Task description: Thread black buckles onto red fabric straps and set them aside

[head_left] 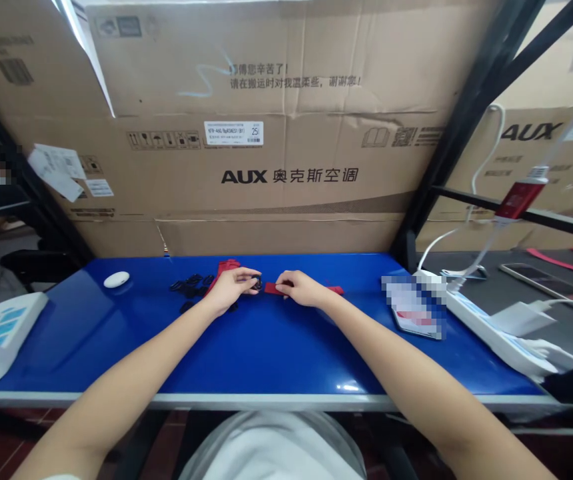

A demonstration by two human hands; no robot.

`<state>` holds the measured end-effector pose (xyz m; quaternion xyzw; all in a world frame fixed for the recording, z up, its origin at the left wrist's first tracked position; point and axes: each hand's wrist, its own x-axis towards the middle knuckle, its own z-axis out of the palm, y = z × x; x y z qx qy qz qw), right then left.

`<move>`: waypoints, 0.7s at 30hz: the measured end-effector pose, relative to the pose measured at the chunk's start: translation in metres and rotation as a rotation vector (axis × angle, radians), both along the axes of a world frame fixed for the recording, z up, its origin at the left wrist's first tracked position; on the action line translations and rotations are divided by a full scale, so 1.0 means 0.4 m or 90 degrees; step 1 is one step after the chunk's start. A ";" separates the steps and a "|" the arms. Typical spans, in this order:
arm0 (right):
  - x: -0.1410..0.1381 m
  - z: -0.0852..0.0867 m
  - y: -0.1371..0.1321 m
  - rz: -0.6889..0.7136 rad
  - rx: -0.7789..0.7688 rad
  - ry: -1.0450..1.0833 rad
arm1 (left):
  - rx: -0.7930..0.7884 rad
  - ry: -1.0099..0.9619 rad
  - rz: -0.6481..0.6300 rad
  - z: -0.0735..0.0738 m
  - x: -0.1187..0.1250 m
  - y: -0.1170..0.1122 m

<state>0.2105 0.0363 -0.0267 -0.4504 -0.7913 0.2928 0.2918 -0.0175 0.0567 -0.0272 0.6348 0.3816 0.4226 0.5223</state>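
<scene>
Glossy blue tabletop, red strip, cardboard

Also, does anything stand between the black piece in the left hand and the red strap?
Nothing visible: the red strap in the right hand ends just beside the black piece in the left hand.

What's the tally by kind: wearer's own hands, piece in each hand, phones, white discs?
Hands: 2 (left hand, right hand)
Black looped piece in left hand: 1
Red strip in right hand: 1
Phones: 2 (left phone, right phone)
White disc: 1
Total: 7
Not counted: black heap, too jumbled.
</scene>
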 end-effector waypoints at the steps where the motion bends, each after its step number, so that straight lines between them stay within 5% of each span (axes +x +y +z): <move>1: 0.000 0.003 -0.004 0.006 -0.023 0.017 | -0.003 -0.010 -0.019 -0.001 0.002 -0.003; 13: 0.004 0.027 -0.015 0.151 0.036 0.069 | -0.058 -0.044 -0.101 0.003 0.018 -0.035; 21: -0.036 -0.006 -0.019 0.109 -0.015 0.234 | -0.046 -0.058 -0.058 0.001 0.038 -0.040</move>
